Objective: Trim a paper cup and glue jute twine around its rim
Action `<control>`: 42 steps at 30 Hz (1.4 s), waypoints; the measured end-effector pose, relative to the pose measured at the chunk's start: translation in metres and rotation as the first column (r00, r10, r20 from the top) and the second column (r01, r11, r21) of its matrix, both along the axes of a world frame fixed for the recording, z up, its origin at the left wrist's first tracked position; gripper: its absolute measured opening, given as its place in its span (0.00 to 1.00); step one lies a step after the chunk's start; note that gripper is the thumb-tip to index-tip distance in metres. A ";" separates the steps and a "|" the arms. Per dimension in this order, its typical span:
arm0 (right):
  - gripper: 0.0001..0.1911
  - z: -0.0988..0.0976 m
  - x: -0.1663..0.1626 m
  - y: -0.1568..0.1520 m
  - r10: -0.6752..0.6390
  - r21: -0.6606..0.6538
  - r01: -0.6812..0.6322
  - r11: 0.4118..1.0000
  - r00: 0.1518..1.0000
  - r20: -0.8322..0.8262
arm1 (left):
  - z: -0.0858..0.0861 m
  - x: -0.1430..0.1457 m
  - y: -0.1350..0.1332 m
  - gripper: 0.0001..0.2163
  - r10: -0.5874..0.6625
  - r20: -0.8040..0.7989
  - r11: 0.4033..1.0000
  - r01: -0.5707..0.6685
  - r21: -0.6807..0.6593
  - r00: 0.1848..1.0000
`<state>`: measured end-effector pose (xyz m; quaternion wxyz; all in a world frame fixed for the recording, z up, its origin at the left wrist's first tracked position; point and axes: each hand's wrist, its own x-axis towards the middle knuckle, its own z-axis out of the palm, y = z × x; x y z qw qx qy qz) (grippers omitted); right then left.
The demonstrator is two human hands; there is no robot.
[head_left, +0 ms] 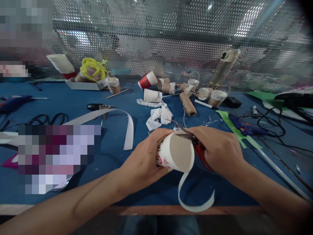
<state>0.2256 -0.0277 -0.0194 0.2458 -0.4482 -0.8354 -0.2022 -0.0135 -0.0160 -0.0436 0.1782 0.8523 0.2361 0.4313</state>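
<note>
My left hand (146, 153) is wrapped round a white paper cup (174, 155) with red print, held on its side with the mouth toward me. My right hand (220, 148) grips red-handled scissors (195, 143), whose blades sit at the cup's rim. A curled white strip of cut paper (193, 202) hangs from the cup down to the table's front edge.
On the blue table (73, 104) lie a twine spool (187, 104), several paper cups, some twine-wrapped (153, 95), crumpled white paper (158, 116), a long white strip (128, 127), a blue glue gun (244, 128) with cable, green paper (232, 127), a bottle (223, 67) and a perforated metal screen (171, 32) behind.
</note>
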 end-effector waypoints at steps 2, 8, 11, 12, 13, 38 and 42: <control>0.16 0.001 0.000 0.000 0.005 -0.002 -0.005 1.000 1.000 -0.009 | 0.000 -0.001 -0.001 0.39 0.011 0.005 1.000 -0.011 0.006 1.000; 0.17 0.003 -0.001 0.001 0.008 -0.101 -0.010 0.995 1.000 -0.022 | 0.001 0.000 0.000 0.37 0.049 0.002 0.998 -0.050 0.032 0.999; 0.16 0.003 -0.001 0.001 0.013 -0.116 -0.015 0.993 1.000 -0.018 | 0.001 0.002 0.001 0.36 0.039 -0.002 0.998 -0.039 0.042 0.999; 0.15 0.002 -0.001 0.001 0.019 -0.114 -0.021 0.993 1.000 -0.017 | 0.001 0.002 0.001 0.35 0.034 -0.005 0.999 -0.034 0.041 0.999; 0.15 0.002 -0.001 0.000 0.026 -0.109 -0.027 0.994 1.000 -0.018 | 0.001 0.002 0.002 0.35 0.028 -0.006 0.999 -0.028 0.036 1.000; 0.17 0.003 -0.001 0.000 0.043 -0.045 -0.043 0.998 0.999 0.002 | -0.001 0.003 0.001 0.37 -0.037 0.020 0.999 0.037 -0.017 0.999; 0.16 0.002 0.000 0.001 0.034 -0.032 -0.034 0.999 0.999 0.004 | -0.001 0.002 0.000 0.38 -0.021 0.008 0.999 0.021 -0.048 1.000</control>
